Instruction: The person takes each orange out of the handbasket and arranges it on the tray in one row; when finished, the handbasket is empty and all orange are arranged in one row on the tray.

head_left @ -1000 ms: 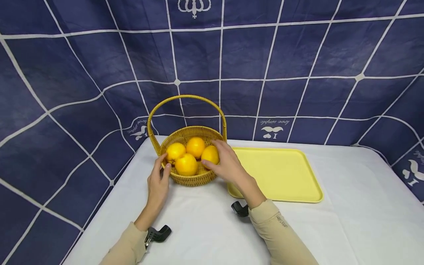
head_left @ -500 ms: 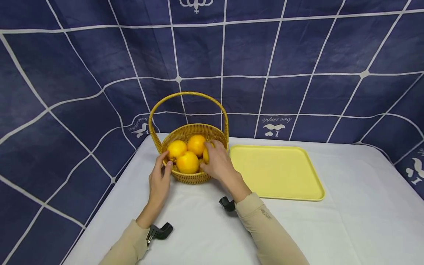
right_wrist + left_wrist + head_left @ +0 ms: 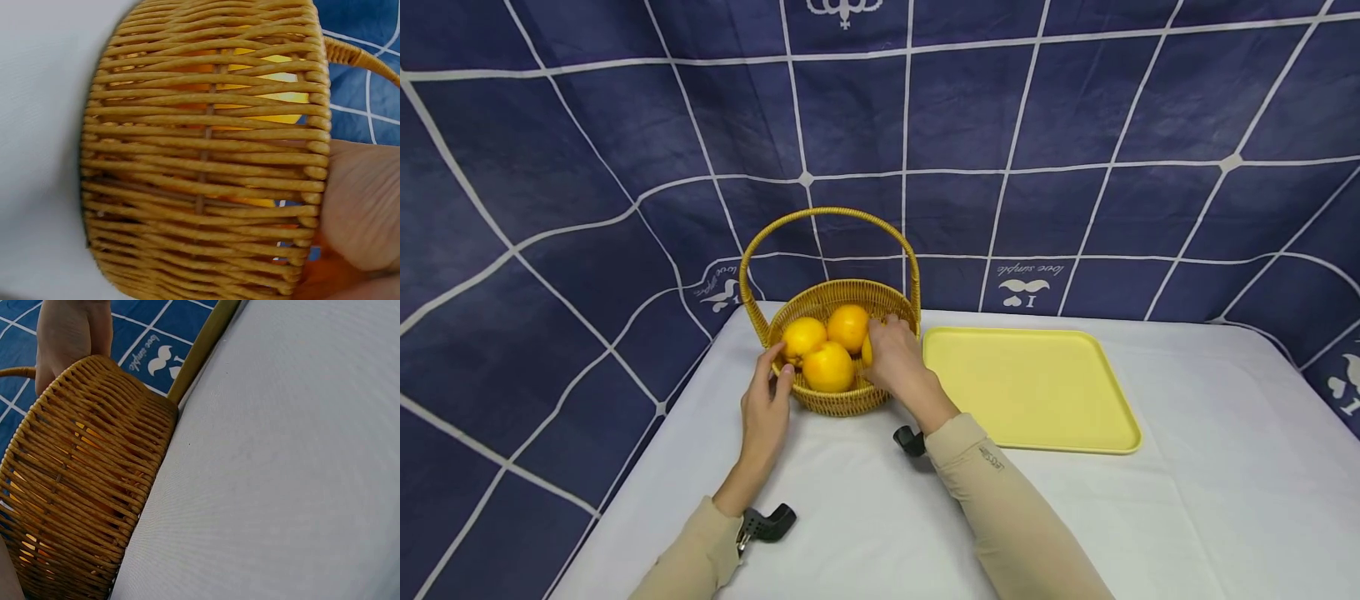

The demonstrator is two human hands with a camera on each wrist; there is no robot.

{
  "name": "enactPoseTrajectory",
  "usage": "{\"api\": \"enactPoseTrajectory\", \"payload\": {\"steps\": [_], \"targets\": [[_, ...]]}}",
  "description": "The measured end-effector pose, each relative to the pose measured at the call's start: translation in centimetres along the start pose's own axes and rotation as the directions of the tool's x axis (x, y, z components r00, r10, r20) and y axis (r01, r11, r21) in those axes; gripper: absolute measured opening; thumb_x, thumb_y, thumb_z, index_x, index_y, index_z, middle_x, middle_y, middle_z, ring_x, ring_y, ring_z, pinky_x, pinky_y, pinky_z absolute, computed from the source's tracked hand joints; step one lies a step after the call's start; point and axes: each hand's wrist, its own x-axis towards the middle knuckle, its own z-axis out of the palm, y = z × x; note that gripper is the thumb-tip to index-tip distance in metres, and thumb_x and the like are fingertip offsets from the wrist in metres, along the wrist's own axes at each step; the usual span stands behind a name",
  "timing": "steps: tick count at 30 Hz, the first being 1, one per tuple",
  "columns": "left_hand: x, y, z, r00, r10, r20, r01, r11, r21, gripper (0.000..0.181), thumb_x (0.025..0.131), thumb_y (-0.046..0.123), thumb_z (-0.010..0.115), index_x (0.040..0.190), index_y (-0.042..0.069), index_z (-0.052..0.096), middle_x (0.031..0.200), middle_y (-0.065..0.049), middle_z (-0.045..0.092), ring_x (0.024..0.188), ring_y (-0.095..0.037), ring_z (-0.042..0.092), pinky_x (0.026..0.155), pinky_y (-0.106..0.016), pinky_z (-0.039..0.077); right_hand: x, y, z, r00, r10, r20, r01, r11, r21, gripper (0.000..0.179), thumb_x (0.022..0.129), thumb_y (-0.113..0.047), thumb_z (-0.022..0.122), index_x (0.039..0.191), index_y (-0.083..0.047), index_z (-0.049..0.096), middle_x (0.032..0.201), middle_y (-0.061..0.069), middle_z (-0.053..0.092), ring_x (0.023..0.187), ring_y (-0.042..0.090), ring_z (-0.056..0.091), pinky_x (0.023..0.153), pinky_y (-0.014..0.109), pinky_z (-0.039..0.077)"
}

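Observation:
A woven wicker basket with a tall hoop handle stands on the white table, holding several oranges. My left hand holds the basket's left rim, its fingertips beside the left orange. Reaching over the front right rim, my right hand grips the rightmost orange, which it mostly covers. In the left wrist view the right hand shows above the rim. The right wrist view has the basket wall in front, with part of the right hand behind its rim.
To the right of the basket a yellow rectangular tray lies flat. A dark blue curtain with white lines hangs behind and to the left of the table. White cloth covers the table.
My right hand has moved left and further over the rightmost orange, which is now mostly hidden, and its fingers have closed on it. The left hand stays at the rim.

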Motion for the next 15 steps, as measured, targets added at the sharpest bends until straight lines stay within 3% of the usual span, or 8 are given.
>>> {"api": "enactPoseTrajectory", "payload": {"steps": [3, 7, 11, 15], "targets": [[-0.1, 0.1, 0.1, 1.000, 0.005, 0.001, -0.005, 1.000, 0.001, 0.044, 0.113, 0.031, 0.050, 0.155, 0.019, 0.050, 0.162, 0.000, 0.050, 0.152, -0.021, 0.043, 0.124, -0.049, 0.039, -0.1, 0.2, 0.1, 0.999, -0.007, -0.041, 0.009, 0.999, 0.045, 0.090, 0.074, -0.027, 0.098, 0.148, 0.001, 0.055, 0.135, 0.024, 0.062, 0.121, 0.040, 0.060, 0.103, 0.049, 0.056], [-0.1, 0.2, 0.0, 1.000, 0.006, -0.001, -0.006, 1.000, 0.005, 0.044, 0.113, 0.031, 0.050, 0.155, 0.019, 0.050, 0.162, -0.002, 0.049, 0.152, -0.024, 0.043, 0.124, -0.051, 0.038, -0.6, 0.7, -0.1, 0.994, -0.030, -0.103, 0.045, 0.988, 0.149, 0.094, 0.072, -0.025, 0.099, 0.149, 0.001, 0.052, 0.138, 0.024, 0.061, 0.126, 0.039, 0.059, 0.109, 0.047, 0.054], [-0.1, 0.2, 0.0, 1.000, 0.001, 0.000, -0.001, 1.000, 0.009, 0.044, 0.113, 0.031, 0.049, 0.155, 0.018, 0.050, 0.163, -0.003, 0.048, 0.152, -0.024, 0.042, 0.124, -0.052, 0.038, -1.3, 1.4, -0.6, 0.984, -0.052, -0.170, 0.095, 0.961, 0.259, 0.088, 0.073, -0.021, 0.095, 0.147, -0.001, 0.053, 0.140, 0.020, 0.060, 0.129, 0.036, 0.056, 0.113, 0.047, 0.050], [0.0, 0.2, 0.1, 1.000, -0.004, -0.002, 0.004, 1.000, 0.013, 0.043, 0.113, 0.031, 0.049, 0.154, 0.019, 0.050, 0.162, -0.002, 0.049, 0.151, -0.023, 0.043, 0.124, -0.051, 0.039, -2.4, 2.1, -1.8, 0.972, -0.062, -0.227, 0.141, 0.925, 0.352, 0.080, 0.074, -0.020, 0.091, 0.144, -0.005, 0.056, 0.138, 0.014, 0.061, 0.124, 0.033, 0.057, 0.108, 0.049, 0.052]]}}
